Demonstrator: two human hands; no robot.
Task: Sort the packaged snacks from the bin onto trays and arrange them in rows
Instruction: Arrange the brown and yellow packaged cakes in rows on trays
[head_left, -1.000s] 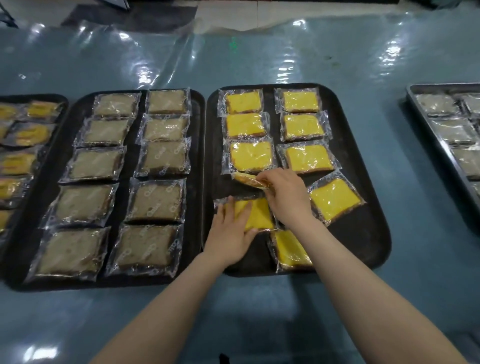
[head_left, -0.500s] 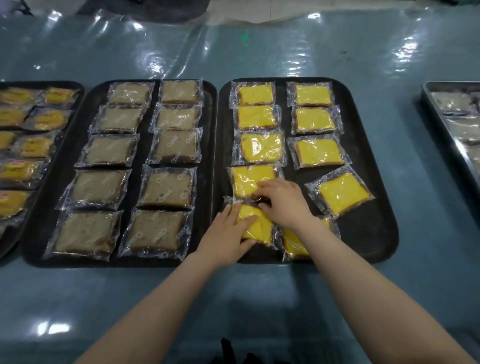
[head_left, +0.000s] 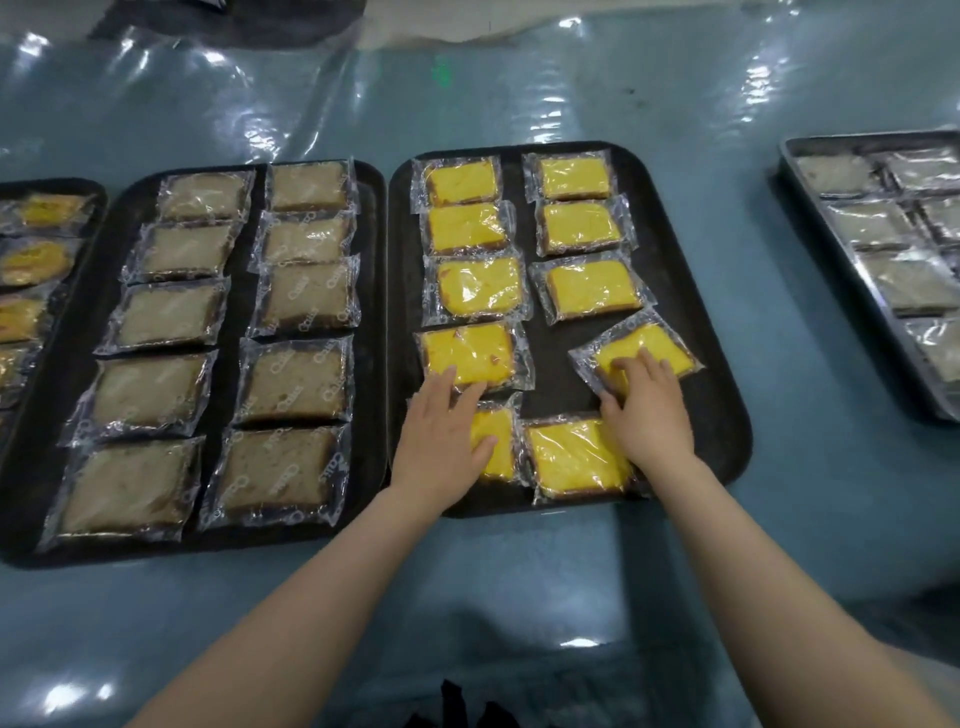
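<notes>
Tilted yellow pack (head_left: 644, 348): at 3 o'clock on the black tray (head_left: 696, 291), fourth spot of the right-hand column, skewed clockwise out of line with the three packs above.
Right hand (head_left: 647, 410): laid on the near-left corner of that pack; fingers (head_left: 631, 366) bent a little and spread, pressing down on the film, not curled round anything.
Left hand (head_left: 441, 441): flat over the nearest pack of the left column (head_left: 493, 441), at 7 o'clock on the tray; fingers straight and slightly apart, tips touching the near edge of the fourth left pack (head_left: 470, 353).
Near right pack (head_left: 574, 457): at 5 o'clock, lying across the tray's near edge, partly under the right wrist.
Likely weight: light, a single cake slice in clear film.
Likely stiffness: soft, spongy slice; hard pressing would probably dent it.
Surface: glossy wrapper, probably slippery under a flat palm; loose crimped seams at both short ends.
Where to hold: flat fingertips on the top face for sliding and turning; otherwise a pinch on an end seam, or thumb and fingers across the two long sides.
Step judged in hand: squaring up the skewed pack and closing up the near row.
Brown packs (head_left: 291, 306): two straight columns on the neighbouring tray (head_left: 371, 322) at 9 o'clock.
Metal tray (head_left: 795, 171): at 2 o'clock on the tabletop (head_left: 779, 493), holding pale packs.
</notes>
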